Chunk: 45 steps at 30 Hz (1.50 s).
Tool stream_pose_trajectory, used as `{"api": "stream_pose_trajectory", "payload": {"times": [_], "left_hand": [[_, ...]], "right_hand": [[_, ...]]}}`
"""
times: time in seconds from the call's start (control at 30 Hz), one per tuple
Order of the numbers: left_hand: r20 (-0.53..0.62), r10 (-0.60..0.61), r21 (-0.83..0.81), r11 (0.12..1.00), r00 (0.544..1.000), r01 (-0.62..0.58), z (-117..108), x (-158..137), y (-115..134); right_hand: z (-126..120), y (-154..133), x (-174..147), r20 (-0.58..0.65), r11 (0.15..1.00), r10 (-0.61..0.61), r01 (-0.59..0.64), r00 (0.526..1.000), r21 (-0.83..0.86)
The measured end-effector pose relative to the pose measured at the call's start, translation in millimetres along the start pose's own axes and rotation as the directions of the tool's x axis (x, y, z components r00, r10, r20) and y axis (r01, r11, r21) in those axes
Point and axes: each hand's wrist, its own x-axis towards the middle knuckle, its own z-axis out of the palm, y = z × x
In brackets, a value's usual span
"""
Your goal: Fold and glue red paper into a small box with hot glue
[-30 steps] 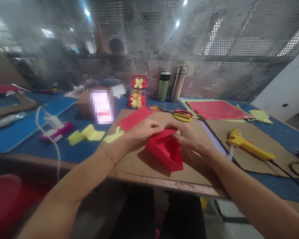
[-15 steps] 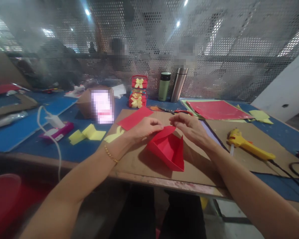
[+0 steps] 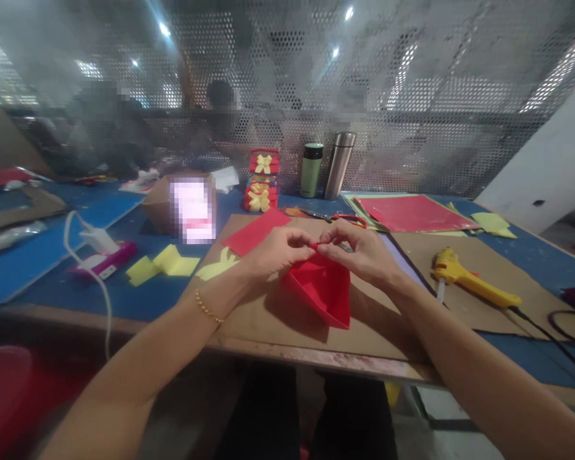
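Note:
A red folded paper box (image 3: 323, 287), its inside facing me, stands tilted over the brown cardboard (image 3: 259, 326). At its far top edge my left hand (image 3: 287, 249) pinches the red paper between thumb and fingers. Close beside it, my right hand (image 3: 354, 249) grips the same edge, fingertips nearly meeting the left ones. The fold under the fingertips is partly hidden. A flat red paper piece (image 3: 256, 231) and a yellow paper cutout (image 3: 218, 265) lie left of the box.
A yellow glue gun (image 3: 474, 278) rests at right. Scissors (image 3: 326, 216), a green tumbler (image 3: 312, 169), a steel flask (image 3: 340, 166) and stacked red boxes with yellow bows (image 3: 262, 182) are behind. Yellow paper pieces (image 3: 165, 262) and a power strip (image 3: 105, 259) sit at left.
My right hand has come down and left onto the box's top edge, its fingers closing on it. The raised red flap is now pinched between both hands. The view has shifted slightly.

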Motion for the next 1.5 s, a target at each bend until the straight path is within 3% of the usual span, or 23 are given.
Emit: {"api": "stream_pose_trajectory", "payload": {"times": [0.1,0.37,0.53,0.73,0.83,1.13,1.27,1.4,1.5], "left_hand": [[-0.024,0.067,0.017,0.998,0.997,-0.066,0,1,1],[0.004,0.314,0.265,0.915,0.949,-0.304,0,-3,4],[-0.028,0.422,0.386,0.841,0.906,-0.379,1,-6,5],[0.037,0.597,0.543,0.661,0.801,-0.518,2,-7,2],[0.050,0.610,0.568,0.634,0.790,-0.525,2,-7,1],[-0.010,0.515,0.500,0.745,0.857,-0.442,3,-7,3],[-0.032,0.532,0.497,0.743,0.846,-0.449,3,-8,0],[0.027,0.588,0.551,0.666,0.808,-0.503,2,-8,-3],[0.054,0.591,0.570,0.643,0.805,-0.511,2,-9,-3]], "right_hand": [[1,-2,-1,-0.024,0.997,-0.073,0.073,0.997,-0.016],[3,-9,-4,-0.130,0.978,-0.208,0.209,0.969,-0.008],[2,-12,-6,-0.190,0.991,-0.131,0.134,0.973,0.006],[4,-12,-6,-0.161,0.975,0.030,0.007,0.986,0.224],[6,-11,-5,-0.161,0.950,0.082,-0.028,0.984,0.311],[8,-13,-5,-0.158,0.943,0.029,0.025,0.987,0.333],[6,-19,-7,-0.165,0.958,0.068,-0.018,0.984,0.286],[6,-19,-7,-0.119,0.912,0.169,-0.109,0.978,0.396],[8,-15,-7,-0.098,0.862,0.244,-0.170,0.965,0.477]]}}
